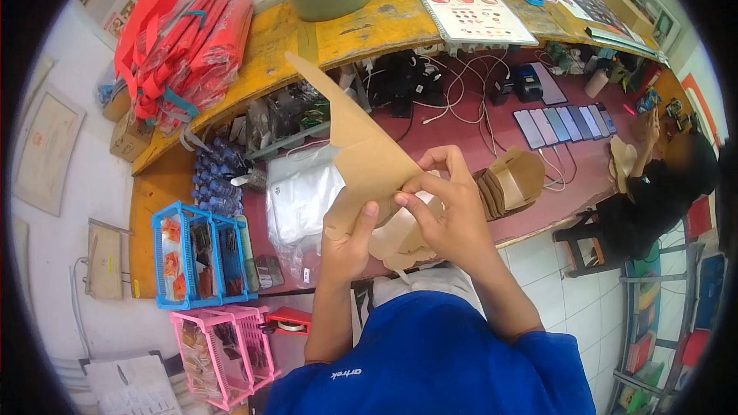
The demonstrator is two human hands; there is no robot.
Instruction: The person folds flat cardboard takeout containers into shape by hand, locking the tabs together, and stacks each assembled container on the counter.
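Observation:
Up in front of me is a brown cardboard box blank [361,150], partly folded, with a long pointed flap rising to the upper left. My left hand [350,242] grips its lower edge, thumb on the near face. On the right side, my right hand [446,204] pinches a small part of the blank between thumb and fingers. Behind and below my hands lies more brown cardboard [401,238], partly hidden. To the right of my right hand, several formed brown cardboard boxes [511,180] sit nested together on the reddish desk.
Clear plastic bags [300,196] lie left of my hands, beside a blue basket [204,253] and a pink basket [223,353]. Several phones [565,124] stand in a row. Red bags [188,54] rest on the yellow shelf [346,27]. A co-worker [661,192] sits at right, holding brown cardboard.

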